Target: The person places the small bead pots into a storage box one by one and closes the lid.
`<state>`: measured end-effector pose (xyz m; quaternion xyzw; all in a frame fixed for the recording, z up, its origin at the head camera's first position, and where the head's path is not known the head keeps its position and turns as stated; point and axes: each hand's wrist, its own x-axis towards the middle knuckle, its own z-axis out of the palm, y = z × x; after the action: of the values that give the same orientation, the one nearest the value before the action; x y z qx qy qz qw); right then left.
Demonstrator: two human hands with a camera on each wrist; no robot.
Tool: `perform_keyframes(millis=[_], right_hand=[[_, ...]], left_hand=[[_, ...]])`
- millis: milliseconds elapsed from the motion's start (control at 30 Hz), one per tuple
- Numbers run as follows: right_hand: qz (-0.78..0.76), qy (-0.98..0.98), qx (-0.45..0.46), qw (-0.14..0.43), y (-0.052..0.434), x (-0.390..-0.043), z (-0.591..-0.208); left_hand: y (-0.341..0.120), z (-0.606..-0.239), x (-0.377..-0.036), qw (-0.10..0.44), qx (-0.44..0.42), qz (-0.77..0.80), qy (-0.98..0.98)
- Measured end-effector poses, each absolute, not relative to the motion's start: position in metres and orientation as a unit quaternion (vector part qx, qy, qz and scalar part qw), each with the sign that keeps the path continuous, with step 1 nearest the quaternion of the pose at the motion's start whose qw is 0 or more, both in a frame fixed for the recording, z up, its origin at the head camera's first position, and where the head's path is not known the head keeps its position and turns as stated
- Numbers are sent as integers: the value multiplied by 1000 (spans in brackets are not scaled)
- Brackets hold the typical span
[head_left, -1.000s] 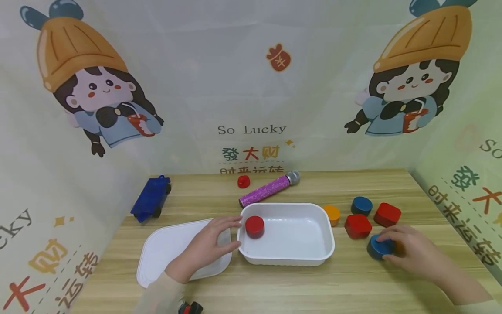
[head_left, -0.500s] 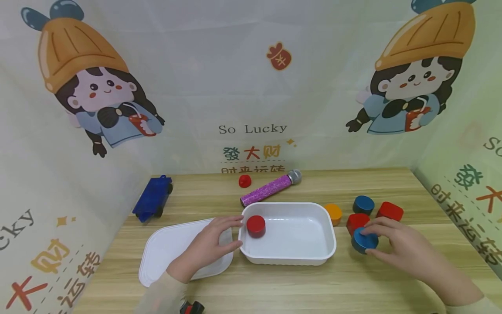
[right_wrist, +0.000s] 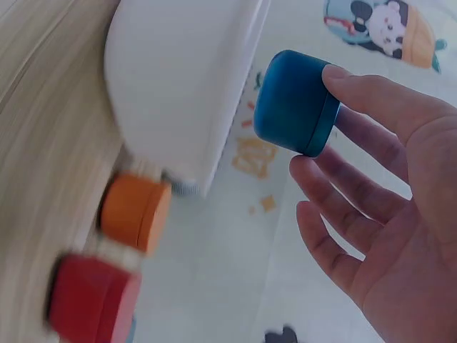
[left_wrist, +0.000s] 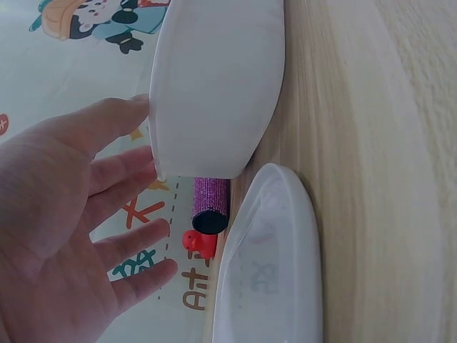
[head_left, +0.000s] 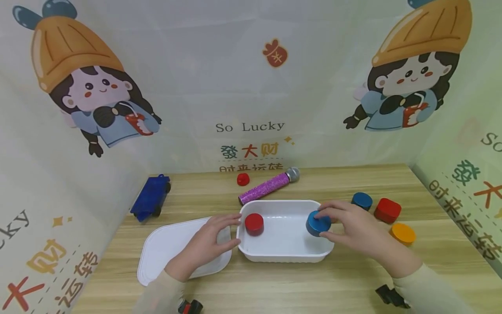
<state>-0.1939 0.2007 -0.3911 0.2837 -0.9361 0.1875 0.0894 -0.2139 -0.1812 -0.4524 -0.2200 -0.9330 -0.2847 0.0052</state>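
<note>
A: Nearest the viewer, what does each hand do?
B: The left hand, fingers nearly straight, rests on the white lid and touches the white tray at its left rim. The right hand pinches the blue disc between thumb and fingertips.
A: Where is that disc relative to the tray?
B: Over the tray's right end, flat face up, apparently not yet on the floor. The red disc lies at the left end, well apart.
</note>
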Motion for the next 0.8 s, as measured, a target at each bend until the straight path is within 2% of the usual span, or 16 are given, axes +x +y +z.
perform_keyframes(millis=[500,800], right_hand=[[209,-899,383,-24,116,-219,-422],[192,-881,430,-42,82,-226,-429]], left_hand=[[-181,-454,-215,1,-219,-283,-934],[-182,-451,-213,-3,-222,-292,-930]])
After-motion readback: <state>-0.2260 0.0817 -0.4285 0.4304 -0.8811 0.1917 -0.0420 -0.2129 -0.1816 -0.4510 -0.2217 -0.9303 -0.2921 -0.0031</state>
